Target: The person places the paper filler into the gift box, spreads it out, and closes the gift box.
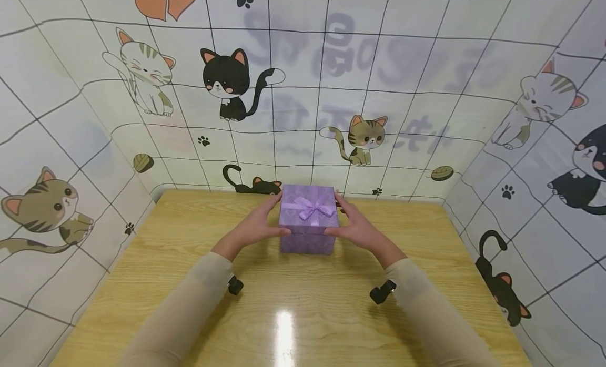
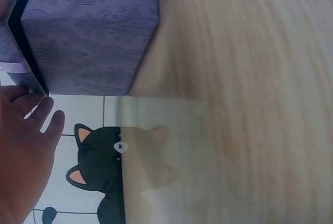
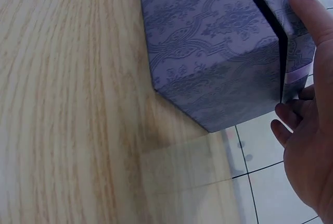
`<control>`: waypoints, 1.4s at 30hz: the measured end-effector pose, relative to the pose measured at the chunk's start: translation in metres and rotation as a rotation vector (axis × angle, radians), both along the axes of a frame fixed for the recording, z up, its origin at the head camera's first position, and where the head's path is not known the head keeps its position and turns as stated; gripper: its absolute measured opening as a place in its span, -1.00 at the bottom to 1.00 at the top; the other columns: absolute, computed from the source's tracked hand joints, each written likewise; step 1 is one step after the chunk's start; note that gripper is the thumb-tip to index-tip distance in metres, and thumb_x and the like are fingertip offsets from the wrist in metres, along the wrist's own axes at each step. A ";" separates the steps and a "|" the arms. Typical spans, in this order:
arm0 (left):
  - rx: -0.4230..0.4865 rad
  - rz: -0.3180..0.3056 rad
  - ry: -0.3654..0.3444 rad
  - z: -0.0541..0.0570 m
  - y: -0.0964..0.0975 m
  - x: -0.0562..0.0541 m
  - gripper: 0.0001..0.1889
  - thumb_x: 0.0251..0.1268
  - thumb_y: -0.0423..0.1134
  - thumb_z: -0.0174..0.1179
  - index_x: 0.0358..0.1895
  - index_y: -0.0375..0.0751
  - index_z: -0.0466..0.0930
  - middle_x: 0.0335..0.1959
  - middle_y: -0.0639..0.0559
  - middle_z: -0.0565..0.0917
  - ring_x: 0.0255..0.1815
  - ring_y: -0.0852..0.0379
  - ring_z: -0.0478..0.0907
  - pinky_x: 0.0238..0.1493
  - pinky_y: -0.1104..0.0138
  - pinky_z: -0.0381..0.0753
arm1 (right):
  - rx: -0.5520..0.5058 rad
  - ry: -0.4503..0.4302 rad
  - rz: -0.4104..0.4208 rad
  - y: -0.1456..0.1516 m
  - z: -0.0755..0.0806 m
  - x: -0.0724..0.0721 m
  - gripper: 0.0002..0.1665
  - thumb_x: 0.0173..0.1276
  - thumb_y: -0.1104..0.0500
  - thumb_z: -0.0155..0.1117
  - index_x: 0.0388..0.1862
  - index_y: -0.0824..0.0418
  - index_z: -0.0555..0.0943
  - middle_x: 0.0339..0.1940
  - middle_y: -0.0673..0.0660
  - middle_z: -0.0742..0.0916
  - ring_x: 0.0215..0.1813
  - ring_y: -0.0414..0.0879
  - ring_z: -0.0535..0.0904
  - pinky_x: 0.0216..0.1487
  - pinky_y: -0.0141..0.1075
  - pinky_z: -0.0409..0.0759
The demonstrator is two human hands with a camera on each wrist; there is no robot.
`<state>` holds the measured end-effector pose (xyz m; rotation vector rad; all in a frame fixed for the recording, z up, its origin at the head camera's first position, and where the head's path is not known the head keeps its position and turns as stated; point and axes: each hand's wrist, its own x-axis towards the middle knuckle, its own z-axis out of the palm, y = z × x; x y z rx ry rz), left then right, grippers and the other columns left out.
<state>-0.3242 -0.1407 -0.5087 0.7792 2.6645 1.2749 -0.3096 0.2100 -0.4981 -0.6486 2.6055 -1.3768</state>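
A purple patterned gift box stands on the table, its lid topped by a lilac ribbon bow. My left hand grips the lid's left side, thumb at the front edge and fingers toward the back. On the right side, my right hand holds the lid the same way. Both wrist views show a dark line between the lid and the box body. In the right wrist view, the thumb lies on the lid and the other fingers curl at its far side. The box's inside is hidden.
The wooden table reflects a bright light near its front. Behind and beside it rise white wall coverings with grid lines and cartoon cats. A small black device sits at the left wrist, another at the right.
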 end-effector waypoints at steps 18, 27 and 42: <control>0.033 -0.048 -0.013 -0.021 0.005 -0.003 0.38 0.17 0.10 0.73 0.88 0.05 -0.13 0.83 0.04 0.09 0.81 -0.19 0.05 0.73 -0.15 0.07 | -0.008 0.037 0.015 0.001 -0.027 0.002 0.48 0.34 -0.16 0.72 0.92 0.02 -0.09 0.77 0.19 0.32 0.74 0.20 0.22 0.70 0.22 0.18; 0.056 -0.038 -0.026 -0.027 0.003 -0.004 0.41 0.07 0.09 0.78 0.87 0.08 -0.07 0.80 0.03 0.22 0.78 -0.15 0.13 0.71 -0.16 0.13 | -0.055 0.046 -0.005 -0.004 -0.041 0.001 0.42 0.32 -0.11 0.75 0.91 -0.10 0.01 0.74 0.13 0.39 0.72 0.14 0.27 0.71 0.21 0.15; 0.036 -0.067 -0.015 -0.031 0.008 0.001 0.43 0.14 0.07 0.75 0.87 -0.08 -0.18 0.86 -0.08 -0.03 0.83 -0.27 -0.07 0.74 -0.18 -0.02 | -0.039 -0.033 -0.004 0.003 -0.038 0.007 0.44 0.37 -0.08 0.71 0.92 -0.14 -0.11 0.79 0.22 0.25 0.77 0.27 0.13 0.72 0.29 0.09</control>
